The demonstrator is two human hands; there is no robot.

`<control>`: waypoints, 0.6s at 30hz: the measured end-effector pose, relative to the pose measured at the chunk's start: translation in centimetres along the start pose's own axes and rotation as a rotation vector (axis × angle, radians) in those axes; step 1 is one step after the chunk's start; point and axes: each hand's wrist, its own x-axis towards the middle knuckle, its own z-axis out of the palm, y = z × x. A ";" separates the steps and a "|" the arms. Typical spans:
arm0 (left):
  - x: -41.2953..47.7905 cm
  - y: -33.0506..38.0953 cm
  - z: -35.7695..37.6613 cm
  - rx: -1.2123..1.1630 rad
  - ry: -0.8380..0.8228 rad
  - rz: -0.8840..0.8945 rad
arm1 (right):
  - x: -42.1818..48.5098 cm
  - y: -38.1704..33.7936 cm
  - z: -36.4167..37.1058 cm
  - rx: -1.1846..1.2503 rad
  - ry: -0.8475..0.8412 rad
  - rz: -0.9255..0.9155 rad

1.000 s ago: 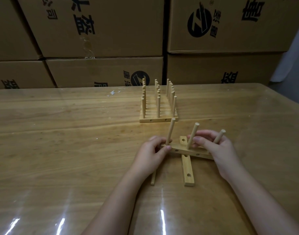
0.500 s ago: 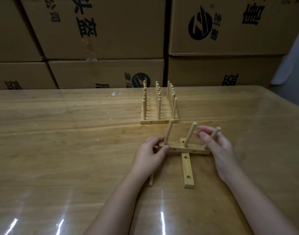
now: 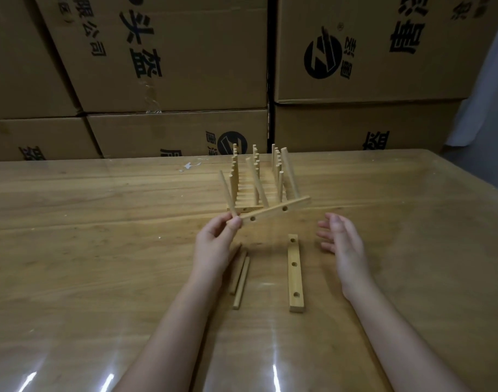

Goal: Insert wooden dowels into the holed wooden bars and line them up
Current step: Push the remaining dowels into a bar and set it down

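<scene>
My left hand (image 3: pixel 214 244) pinches the left end of a wooden bar (image 3: pixel 273 212) that carries three dowels (image 3: pixel 257 182), and holds it tilted in the air over the table. Behind it stands a row of finished bars with upright dowels (image 3: pixel 256 176). My right hand (image 3: pixel 342 241) hovers to the right with its fingers spread and holds nothing. An empty bar with three holes (image 3: pixel 295 274) lies flat between my hands. Two loose dowels (image 3: pixel 240 280) lie side by side under my left wrist.
The wooden table (image 3: pixel 100 250) has a glossy cover with light glare near me. Stacked cardboard boxes (image 3: pixel 163 58) form a wall right behind the table's far edge. A small white scrap (image 3: pixel 189 166) lies near the far edge.
My left hand has lifted the dowelled bar off the table and away from me, toward the finished row. My right hand has let go of it and opened.
</scene>
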 end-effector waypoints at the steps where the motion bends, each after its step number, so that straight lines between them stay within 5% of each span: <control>1: 0.2 0.0 0.0 -0.018 0.026 0.004 | 0.0 0.0 0.0 -0.003 -0.007 -0.004; 7: 2.9 -1.6 -1.1 0.192 0.078 -0.050 | 0.1 0.5 0.1 -0.018 -0.023 -0.010; 18: 8.4 -1.9 -1.3 0.822 -0.176 0.067 | 0.4 1.1 -0.1 -0.091 -0.049 0.001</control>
